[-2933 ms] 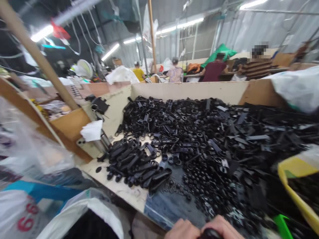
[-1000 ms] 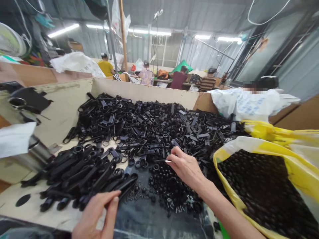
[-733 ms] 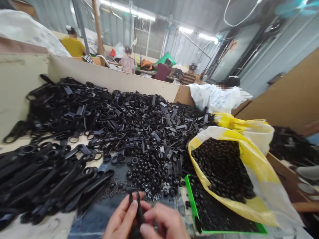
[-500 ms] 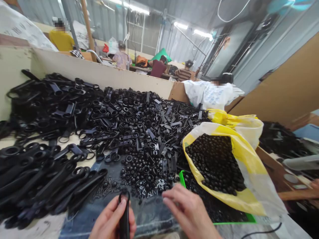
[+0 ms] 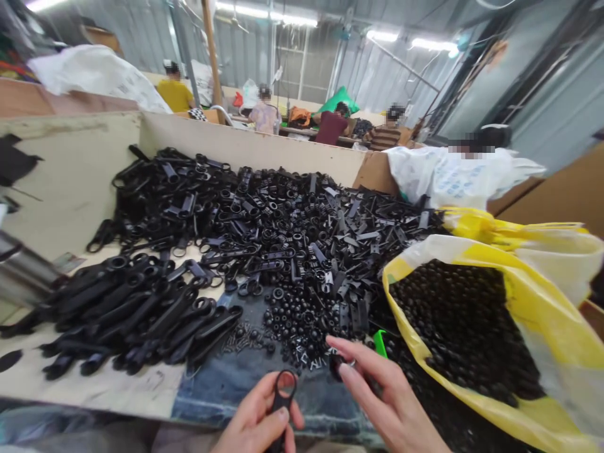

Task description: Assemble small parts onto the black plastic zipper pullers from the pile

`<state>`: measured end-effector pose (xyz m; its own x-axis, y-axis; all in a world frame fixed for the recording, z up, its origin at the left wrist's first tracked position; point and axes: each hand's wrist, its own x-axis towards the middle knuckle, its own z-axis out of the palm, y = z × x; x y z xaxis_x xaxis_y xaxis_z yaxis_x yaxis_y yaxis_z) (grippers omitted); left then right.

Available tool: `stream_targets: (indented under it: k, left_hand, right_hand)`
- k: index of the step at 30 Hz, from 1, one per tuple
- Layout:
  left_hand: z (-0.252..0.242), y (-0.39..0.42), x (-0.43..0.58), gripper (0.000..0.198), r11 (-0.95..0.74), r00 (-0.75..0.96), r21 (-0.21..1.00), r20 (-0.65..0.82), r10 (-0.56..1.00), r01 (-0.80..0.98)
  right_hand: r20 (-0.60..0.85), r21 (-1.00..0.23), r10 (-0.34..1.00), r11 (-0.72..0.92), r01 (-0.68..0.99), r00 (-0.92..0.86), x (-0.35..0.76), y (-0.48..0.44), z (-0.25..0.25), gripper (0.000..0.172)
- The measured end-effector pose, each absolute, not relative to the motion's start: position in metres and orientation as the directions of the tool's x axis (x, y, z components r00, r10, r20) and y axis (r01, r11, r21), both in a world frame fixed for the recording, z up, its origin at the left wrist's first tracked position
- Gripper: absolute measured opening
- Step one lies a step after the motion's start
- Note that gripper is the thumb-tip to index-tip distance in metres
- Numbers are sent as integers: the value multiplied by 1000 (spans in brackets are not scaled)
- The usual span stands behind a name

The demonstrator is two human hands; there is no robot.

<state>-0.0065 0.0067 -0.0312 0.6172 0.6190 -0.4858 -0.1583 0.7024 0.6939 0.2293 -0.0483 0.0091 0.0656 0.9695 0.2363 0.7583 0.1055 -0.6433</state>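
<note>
My left hand [image 5: 257, 418] is closed round a black plastic handle-like part [image 5: 285, 384], its ring end upward and the thumb pressed along its stem. To the right, my right hand [image 5: 384, 387] has a small black round part [image 5: 336, 366] between thumb and fingers; its exact shape is partly hidden. Just beyond that hand lie loose black balls [image 5: 287, 314] and small silver screws [image 5: 306, 353]. Darker screws [image 5: 240, 336] form a little heap on the blue mat [image 5: 221, 384], left of centre.
Many ring-ended black parts [image 5: 127, 302] lie in rows at left. Behind them, mixed black pieces [image 5: 283, 220] pile against a pale board wall [image 5: 226, 138]. A yellow-and-white bag [image 5: 406, 327] of black balls stands at right, by a green tray edge [image 5: 379, 343]. Several people sit beyond.
The view has swung left, so the scene sits further right. My right hand, apparently without a part before, now has the small round part in its fingers. The left hand keeps its ring-ended part.
</note>
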Motion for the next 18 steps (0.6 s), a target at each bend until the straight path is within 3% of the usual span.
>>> stream_targets:
  k: [3,7,12,18]
  left_hand:
    - [-33,5,-5,58,692,641,704,-461,614,-156]
    - [-43,-2,-7,54,650,648,740,-411,641,-174]
    - [-49,-9,-13,58,560,616,811,-356,703,-169]
    - [-34,-13,-28,41,461,555,885,-417,720,67]
  right_hand:
    - [318,-760,947,231,608,38,199,-50,-7,32]
    - [318,-826,946,311,469,-67,167,-42,-23,27]
    - [333,-826,941,320,464,-56,162,-33,-29,28]
    - [377,-754,914,395,525,-147,167,-36,-29,19]
